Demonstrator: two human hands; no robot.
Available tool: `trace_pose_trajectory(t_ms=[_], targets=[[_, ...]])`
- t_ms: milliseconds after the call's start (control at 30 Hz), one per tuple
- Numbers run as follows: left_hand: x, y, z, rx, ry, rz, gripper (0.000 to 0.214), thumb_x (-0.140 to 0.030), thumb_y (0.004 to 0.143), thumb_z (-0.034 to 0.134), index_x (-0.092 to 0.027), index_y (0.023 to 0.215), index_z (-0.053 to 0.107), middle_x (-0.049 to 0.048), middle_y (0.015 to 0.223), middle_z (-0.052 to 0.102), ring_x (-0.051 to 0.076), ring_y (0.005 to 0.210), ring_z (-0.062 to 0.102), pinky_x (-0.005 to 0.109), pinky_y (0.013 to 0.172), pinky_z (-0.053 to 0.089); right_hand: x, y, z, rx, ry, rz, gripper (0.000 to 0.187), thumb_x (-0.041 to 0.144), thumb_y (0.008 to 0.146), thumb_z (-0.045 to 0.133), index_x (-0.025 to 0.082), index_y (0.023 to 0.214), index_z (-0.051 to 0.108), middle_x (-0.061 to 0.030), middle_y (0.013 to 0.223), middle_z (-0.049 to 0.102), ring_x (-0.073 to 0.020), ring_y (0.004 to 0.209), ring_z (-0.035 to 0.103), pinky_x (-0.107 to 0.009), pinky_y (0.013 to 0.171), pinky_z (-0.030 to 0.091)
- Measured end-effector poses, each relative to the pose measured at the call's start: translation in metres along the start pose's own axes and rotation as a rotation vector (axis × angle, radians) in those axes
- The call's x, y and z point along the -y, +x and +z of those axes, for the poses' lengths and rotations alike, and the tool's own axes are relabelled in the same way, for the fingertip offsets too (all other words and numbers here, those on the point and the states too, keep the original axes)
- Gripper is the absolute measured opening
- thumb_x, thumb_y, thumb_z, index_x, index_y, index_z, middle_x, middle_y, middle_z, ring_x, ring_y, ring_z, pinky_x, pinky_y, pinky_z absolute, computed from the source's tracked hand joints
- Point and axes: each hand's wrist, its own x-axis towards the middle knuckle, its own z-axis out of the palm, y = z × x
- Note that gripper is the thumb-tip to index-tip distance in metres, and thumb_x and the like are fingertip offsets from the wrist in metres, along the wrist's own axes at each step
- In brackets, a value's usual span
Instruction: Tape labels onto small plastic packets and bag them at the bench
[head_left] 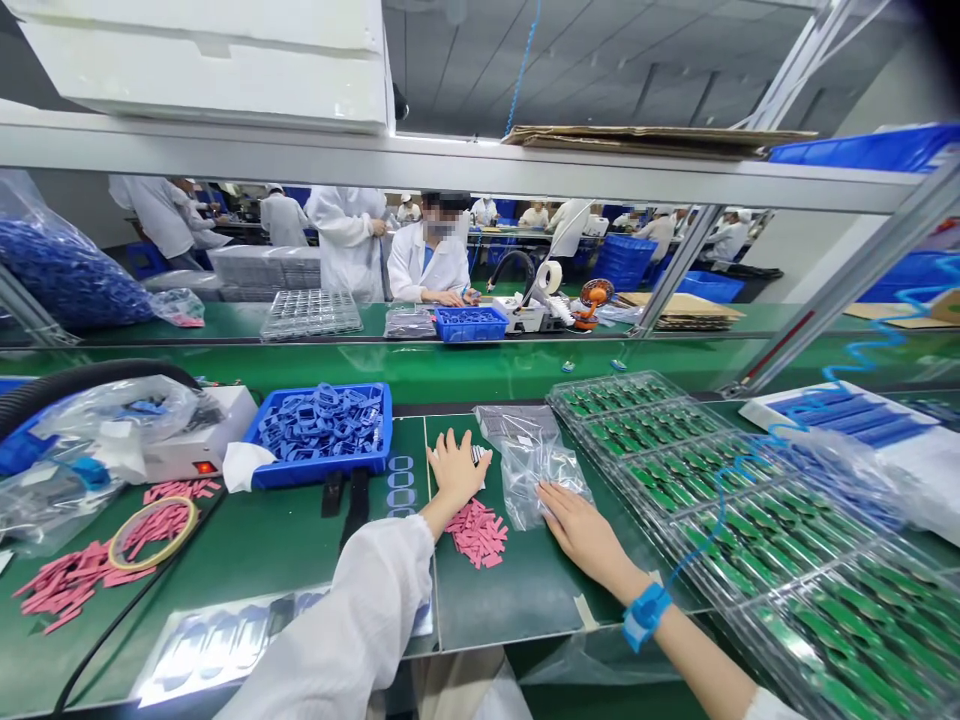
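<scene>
My left hand (459, 468) lies palm down with its fingers spread on the green bench top. Part of a small black-and-white striped piece (478, 455) shows by its fingers; the rest is covered. Just below that hand is a heap of pink strips (478, 533). My right hand (574, 520), a blue band (646, 615) on its wrist, rests with fingers stretched out on the edge of a transparent plastic bag (536, 475). Grey flat pieces (517, 424) sit at the bag's far end. Several blue oval frames (401, 480) stand in a column left of my left hand.
A blue tray (386, 430) of blue plastic frames stands at the back left. Transparent trays of green circuit boards (750, 520) fill the right side. At left are a tape roll (154, 535) and more pink strips (67, 585). A co-worker (431, 255) sits across the bench.
</scene>
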Motion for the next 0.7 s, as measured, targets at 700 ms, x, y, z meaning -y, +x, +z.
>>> trace_pose_trajectory(t_ms=[700], targets=[[-0.011, -0.012, -0.015, -0.03, -0.225, 0.063, 0.058, -0.045, 0.085, 0.047, -0.013, 0.133, 0.047, 0.0171, 0.145, 0.038, 0.034, 0.139, 0.018, 0.058, 0.111, 0.0, 0.004, 0.006, -0.035, 0.038, -0.034, 0.021, 0.037, 0.015, 0.087, 0.038, 0.02, 0.115, 0.062, -0.0075, 0.113, 0.066, -0.0209, 0.106, 0.062, -0.035, 0.088, 0.052]])
